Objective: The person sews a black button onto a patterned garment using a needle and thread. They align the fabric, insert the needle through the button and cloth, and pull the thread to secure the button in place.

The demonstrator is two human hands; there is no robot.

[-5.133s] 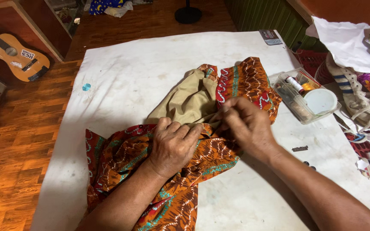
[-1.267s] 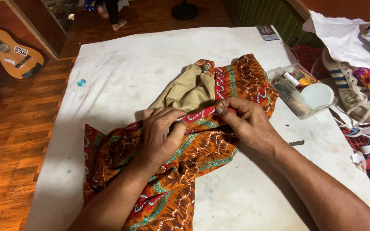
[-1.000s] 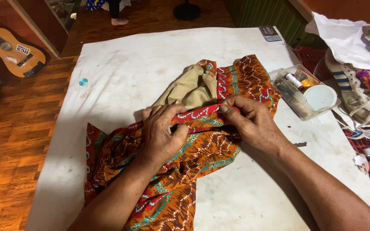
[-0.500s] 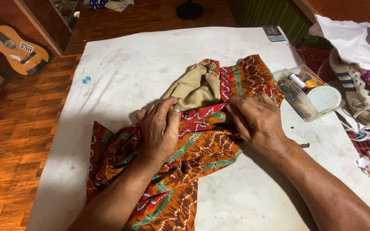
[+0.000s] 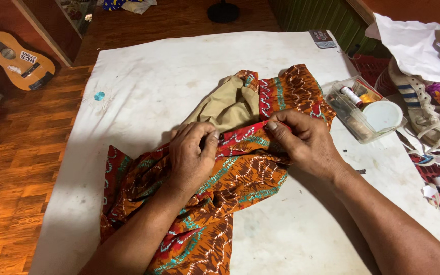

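Note:
An orange, red and teal patterned garment (image 5: 240, 175) with a tan lining (image 5: 225, 107) lies crumpled on a white table (image 5: 164, 71). My left hand (image 5: 192, 158) pinches the folded red edge of the garment near its middle. My right hand (image 5: 306, 142) pinches the same edge a little to the right, thumb and fingers closed on the cloth. The edge is stretched between both hands. Whether a needle is held I cannot tell.
A clear plastic box (image 5: 365, 109) with thread spools and a white lid stands at the right. Beyond it lie a sneaker (image 5: 421, 114), floral cloth and white paper (image 5: 413, 46). A small guitar (image 5: 16, 56) leans at the left on the wooden floor.
Both hands have shifted slightly along the red folded edge, and the right hand has pulled the edge back towards me. The garment stays in place.

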